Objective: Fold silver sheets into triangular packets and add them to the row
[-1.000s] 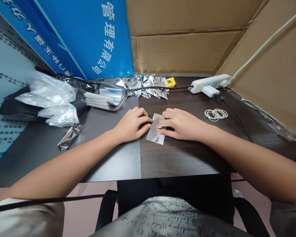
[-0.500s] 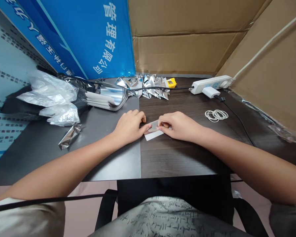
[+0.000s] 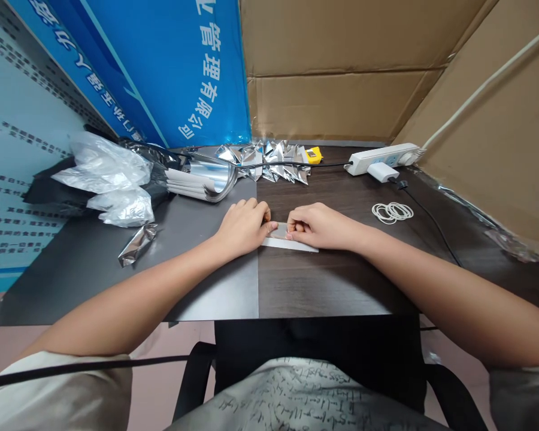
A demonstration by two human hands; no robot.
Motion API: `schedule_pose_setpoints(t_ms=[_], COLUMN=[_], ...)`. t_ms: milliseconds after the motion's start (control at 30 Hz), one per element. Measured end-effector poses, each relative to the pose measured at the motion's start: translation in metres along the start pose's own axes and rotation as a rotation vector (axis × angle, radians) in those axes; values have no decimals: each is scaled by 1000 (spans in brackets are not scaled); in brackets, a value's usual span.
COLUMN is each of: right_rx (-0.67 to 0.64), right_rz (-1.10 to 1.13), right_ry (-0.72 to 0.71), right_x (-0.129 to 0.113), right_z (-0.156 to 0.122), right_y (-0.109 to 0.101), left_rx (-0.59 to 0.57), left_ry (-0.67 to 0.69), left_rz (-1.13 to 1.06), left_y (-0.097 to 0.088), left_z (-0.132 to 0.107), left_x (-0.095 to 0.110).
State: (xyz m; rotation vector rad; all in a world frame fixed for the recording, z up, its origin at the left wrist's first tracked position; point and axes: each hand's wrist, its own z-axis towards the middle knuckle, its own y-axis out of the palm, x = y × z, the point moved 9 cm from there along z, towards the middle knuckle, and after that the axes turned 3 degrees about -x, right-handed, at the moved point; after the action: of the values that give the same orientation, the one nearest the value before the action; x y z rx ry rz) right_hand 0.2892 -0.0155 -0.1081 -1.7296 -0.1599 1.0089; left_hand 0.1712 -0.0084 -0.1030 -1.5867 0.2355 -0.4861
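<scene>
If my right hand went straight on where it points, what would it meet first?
Beyond the strip it holds, your right hand would probably meet your left hand first; exact depth is unclear.

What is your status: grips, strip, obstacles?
Left grip, right grip: both touching strip, hold unclear. Strip: thin, white along near edge. Foil packet: apart, farther left, not in the way.
</scene>
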Motion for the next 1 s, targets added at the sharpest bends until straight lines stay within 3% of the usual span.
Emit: schedule_pose_setpoints(t_ms=[200,367,633,1000], right_rx=[-6,-79,-37,-14], right_rz=[52,261,351,333], right_ry=[36,148,173,187], right_x=[-14,-11,-6,-10], right_z=[-4,-7,-7,-8], right_y=[3,15,21,19], left_rx=[-38,-76,-140,93], left_ry=[9,65,124,480], left_rz=[-69,-159,-283,-263], left_y=[2,1,-1,-6], left_z=[1,1,0,-32], left_x=[2,5,2,9])
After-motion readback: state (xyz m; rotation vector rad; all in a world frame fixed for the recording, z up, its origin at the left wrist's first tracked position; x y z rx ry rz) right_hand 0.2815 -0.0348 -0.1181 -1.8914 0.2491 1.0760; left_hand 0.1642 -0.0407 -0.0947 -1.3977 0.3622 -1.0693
